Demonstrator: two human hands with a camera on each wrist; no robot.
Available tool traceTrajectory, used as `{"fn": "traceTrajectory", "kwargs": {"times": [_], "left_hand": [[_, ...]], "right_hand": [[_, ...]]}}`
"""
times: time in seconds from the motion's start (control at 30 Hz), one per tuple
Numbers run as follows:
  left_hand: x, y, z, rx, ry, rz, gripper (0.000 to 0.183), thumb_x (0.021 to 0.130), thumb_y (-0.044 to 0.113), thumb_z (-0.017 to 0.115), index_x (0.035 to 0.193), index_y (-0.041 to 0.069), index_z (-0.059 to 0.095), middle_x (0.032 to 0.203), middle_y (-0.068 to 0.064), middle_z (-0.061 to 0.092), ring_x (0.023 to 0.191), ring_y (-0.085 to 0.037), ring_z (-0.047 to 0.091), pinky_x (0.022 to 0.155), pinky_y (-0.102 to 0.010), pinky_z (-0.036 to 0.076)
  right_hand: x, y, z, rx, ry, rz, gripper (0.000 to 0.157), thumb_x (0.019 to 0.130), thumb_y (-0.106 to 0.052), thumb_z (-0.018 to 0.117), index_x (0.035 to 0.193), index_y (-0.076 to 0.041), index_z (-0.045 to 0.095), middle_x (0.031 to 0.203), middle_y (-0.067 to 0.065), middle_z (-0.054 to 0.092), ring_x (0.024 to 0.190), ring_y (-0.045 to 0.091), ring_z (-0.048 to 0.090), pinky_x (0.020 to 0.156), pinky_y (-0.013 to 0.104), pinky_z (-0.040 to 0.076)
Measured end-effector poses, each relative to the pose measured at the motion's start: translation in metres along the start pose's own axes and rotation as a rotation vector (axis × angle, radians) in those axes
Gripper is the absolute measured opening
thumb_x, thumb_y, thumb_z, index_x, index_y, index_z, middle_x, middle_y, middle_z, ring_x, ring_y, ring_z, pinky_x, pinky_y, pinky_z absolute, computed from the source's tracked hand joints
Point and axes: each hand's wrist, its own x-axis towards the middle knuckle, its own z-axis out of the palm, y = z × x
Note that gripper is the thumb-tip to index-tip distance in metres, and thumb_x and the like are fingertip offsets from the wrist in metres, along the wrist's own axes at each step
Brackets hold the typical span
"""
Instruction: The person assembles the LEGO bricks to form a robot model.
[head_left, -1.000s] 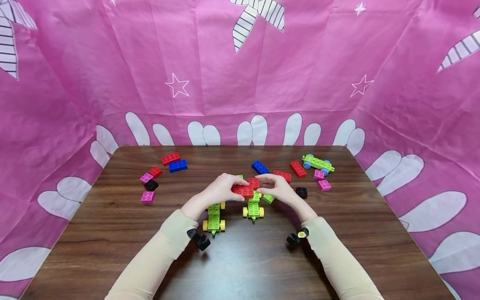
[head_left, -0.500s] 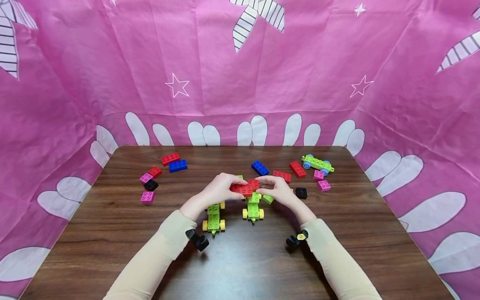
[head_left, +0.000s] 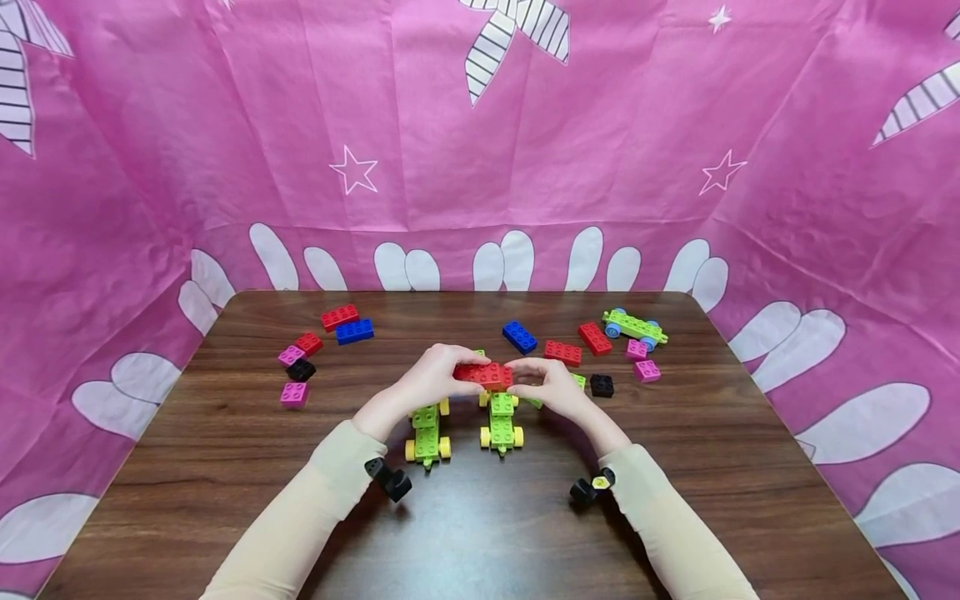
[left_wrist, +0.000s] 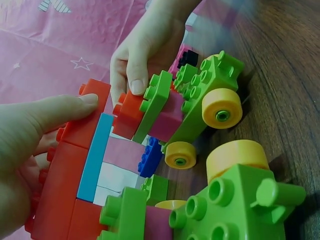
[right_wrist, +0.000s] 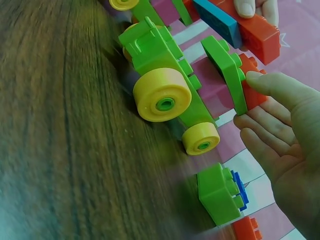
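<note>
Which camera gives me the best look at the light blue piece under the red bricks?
The left wrist view: there the light blue piece shows its long side uncovered, against the red bricks. The right wrist view shows it at a slant, reaching the frame's top edge. The head view doesn't show it.

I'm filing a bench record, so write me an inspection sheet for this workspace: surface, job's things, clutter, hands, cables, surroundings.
Surface: brown wood-grain table.
Job's things: left green car and right green car, side by side, both on yellow wheels.
Clutter: blue brick at the left, black brick at the right, wheeled base at the far right; more bricks lie about.
Left hand: grips red bricks.
Right hand: pinches the red top brick of the right car.
Cables: nothing seen.
Surroundings: pink cloth with printed stars.
</note>
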Motion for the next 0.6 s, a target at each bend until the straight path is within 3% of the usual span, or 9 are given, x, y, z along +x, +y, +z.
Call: {"fn": "traceTrajectory", "kwargs": {"times": [0.17, 0.43, 0.6], "left_hand": [[-0.0015, -0.0006, -0.0012, -0.021, 0.003, -0.008, 0.038, 0.084, 0.019, 0.075, 0.119, 0.005, 0.068, 0.112, -0.009, 0.07, 0.093, -0.017, 0.064, 0.076, -0.026, 0.053], [-0.0006, 0.0008, -0.0001, -0.004, 0.002, -0.003, 0.038, 0.085, 0.018, 0.074, 0.12, 0.005, 0.067, 0.113, -0.009, 0.07, 0.096, -0.018, 0.064, 0.079, -0.028, 0.053], [-0.0002, 0.001, 0.0011, -0.012, -0.002, -0.012, 0.038, 0.085, 0.017, 0.074, 0.12, 0.005, 0.067, 0.112, -0.009, 0.07, 0.095, -0.018, 0.064, 0.079, -0.027, 0.053]], "right_hand": [[-0.001, -0.0025, 0.0032, 0.006, -0.016, -0.011, 0.038, 0.087, -0.008, 0.07, 0.122, 0.005, 0.062, 0.118, 0.021, 0.066, 0.106, 0.032, 0.064, 0.089, 0.042, 0.054], [-0.0011, -0.0035, 0.0064, -0.01, -0.027, 0.002, 0.039, 0.087, -0.01, 0.07, 0.123, 0.005, 0.061, 0.119, 0.02, 0.066, 0.107, 0.032, 0.064, 0.089, 0.034, 0.054], [-0.0014, -0.0035, 0.0073, -0.011, -0.028, 0.009, 0.04, 0.087, -0.01, 0.07, 0.123, 0.004, 0.061, 0.12, 0.02, 0.065, 0.107, 0.032, 0.064, 0.091, 0.041, 0.053]]}}
